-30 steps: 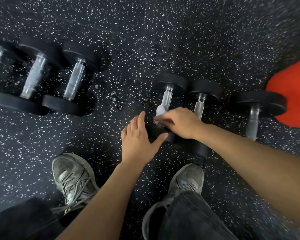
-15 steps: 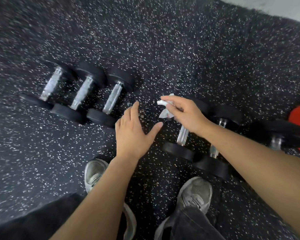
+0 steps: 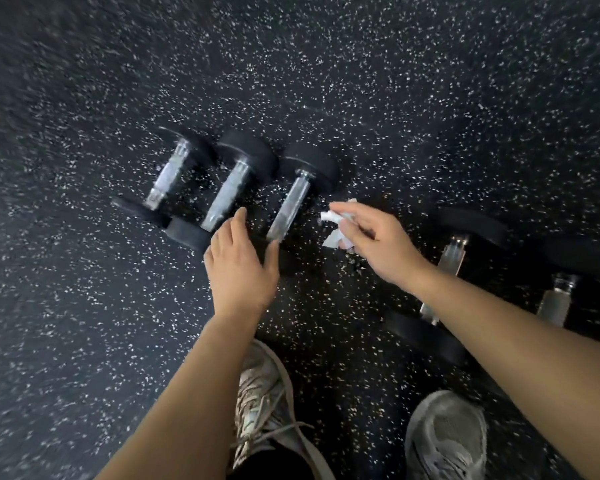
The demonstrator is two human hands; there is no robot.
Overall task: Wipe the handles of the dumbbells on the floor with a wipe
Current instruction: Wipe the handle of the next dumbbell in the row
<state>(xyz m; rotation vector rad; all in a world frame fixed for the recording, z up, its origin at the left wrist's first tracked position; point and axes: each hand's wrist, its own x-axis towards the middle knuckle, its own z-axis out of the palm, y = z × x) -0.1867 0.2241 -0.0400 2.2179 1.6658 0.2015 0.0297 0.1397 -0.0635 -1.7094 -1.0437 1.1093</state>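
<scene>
Five dumbbells lie on the speckled black floor (image 3: pixel 395 81): three side by side at about 10 to 11 o'clock, and two more at 3 o'clock, partly hidden by the right forearm. In the group of three, the left dumbbell (image 3: pixel 167 180) and the middle dumbbell (image 3: pixel 227 197) sit close together, and the right dumbbell (image 3: pixel 293 206) lies just beside them, its handle slanting towards 1 o'clock. One white wipe (image 3: pixel 333 225) is in view, crumpled and pinched in the curled fingers of the right hand (image 3: pixel 371 245), held just to the 3 o'clock side of that third handle, apart from it. The left hand (image 3: pixel 238 263) is spread, fingers straight and thumb out, over the near ends of the middle and right dumbbells; whether it touches them I cannot tell. Two grey shoes (image 3: pixel 447 438) show at 6 o'clock.
</scene>
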